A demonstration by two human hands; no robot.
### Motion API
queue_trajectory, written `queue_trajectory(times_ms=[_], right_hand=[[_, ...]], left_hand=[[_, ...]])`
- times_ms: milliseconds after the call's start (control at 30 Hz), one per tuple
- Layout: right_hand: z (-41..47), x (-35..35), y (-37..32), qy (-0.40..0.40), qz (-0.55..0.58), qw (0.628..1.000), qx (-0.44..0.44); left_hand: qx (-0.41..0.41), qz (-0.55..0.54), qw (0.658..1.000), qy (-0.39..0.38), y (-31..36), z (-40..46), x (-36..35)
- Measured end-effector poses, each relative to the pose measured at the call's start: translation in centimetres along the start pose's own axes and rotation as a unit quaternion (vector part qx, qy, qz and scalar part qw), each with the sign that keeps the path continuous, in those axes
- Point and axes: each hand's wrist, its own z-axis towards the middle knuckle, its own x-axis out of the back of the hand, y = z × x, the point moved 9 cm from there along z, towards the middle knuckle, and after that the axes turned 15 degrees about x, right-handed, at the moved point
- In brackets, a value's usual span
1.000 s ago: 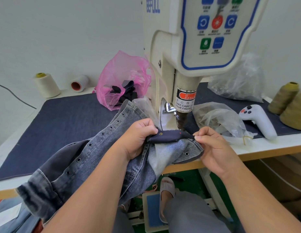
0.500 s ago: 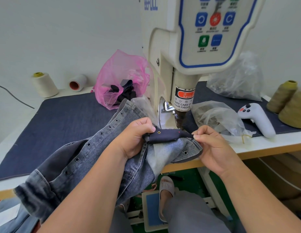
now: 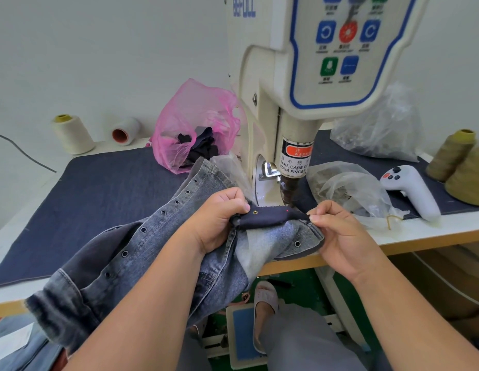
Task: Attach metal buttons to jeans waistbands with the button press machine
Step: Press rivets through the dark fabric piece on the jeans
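Observation:
Grey-blue jeans with a row of eyelets drape over the table's front edge. A dark waistband strip lies stretched just in front of the press head of the cream button press machine. A brass-coloured button sits near the strip's left end, and a red light dot falls further right. My left hand grips the strip's left end and the denim below it. My right hand pinches the right end.
A pink bag of dark fabric pieces stands behind the jeans. Clear plastic bags, a white handheld controller and thread cones lie to the right. Two more spools stand at the back left. A foot rests on the pedal below.
The strip has shifted left under the press head, so the button now shows clear of my left thumb and the red dot lies further right of it.

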Motion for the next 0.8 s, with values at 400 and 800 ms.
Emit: queue_trajectory(times_ms=[400,800], right_hand=[[-0.03,-0.16,-0.08,0.003,0.003,1.0,0.002],[-0.13,-0.2,-0.16,0.009,-0.001,1.0,-0.001]], left_hand=[[-0.006,-0.022,1.0,-0.013,0.11,0.11,-0.08],[-0.014,-0.029,0.999,-0.023,0.23,0.05,-0.24]])
